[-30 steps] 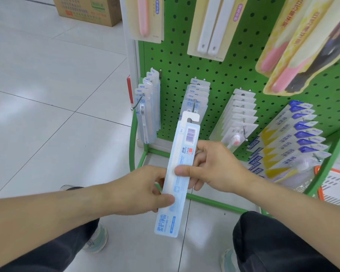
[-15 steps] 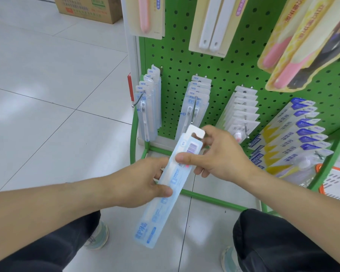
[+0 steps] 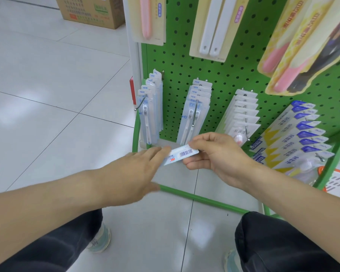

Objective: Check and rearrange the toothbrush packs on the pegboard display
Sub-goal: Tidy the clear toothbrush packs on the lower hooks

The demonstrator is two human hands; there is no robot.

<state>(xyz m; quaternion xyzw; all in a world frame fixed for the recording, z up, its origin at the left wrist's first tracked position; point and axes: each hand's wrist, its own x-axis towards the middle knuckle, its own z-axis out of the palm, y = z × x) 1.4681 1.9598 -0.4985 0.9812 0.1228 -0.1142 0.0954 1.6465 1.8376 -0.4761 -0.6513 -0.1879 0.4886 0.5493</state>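
Observation:
My right hand (image 3: pixel 218 153) pinches the top end of a pale blue toothbrush pack (image 3: pixel 180 155), barcode side up, lying nearly level below the green pegboard (image 3: pixel 230 75). My left hand (image 3: pixel 134 173) lies over the pack's lower part with its fingers stretched out flat, hiding most of it. Several clear toothbrush packs hang on the left hook (image 3: pixel 150 107), several more on the middle hook (image 3: pixel 196 108), and white-topped ones on a third hook (image 3: pixel 243 114).
Blue and yellow packs (image 3: pixel 294 138) hang at the lower right, larger pink and white packs (image 3: pixel 210 26) above. A green tube frame (image 3: pixel 204 199) rings the display base. A cardboard box (image 3: pixel 92 11) stands on the tiled floor at the back. My knees are at the bottom.
The pack has swung from upright to nearly level. My left hand let go of its lower part and now lies flat over it; my right hand still holds the top end.

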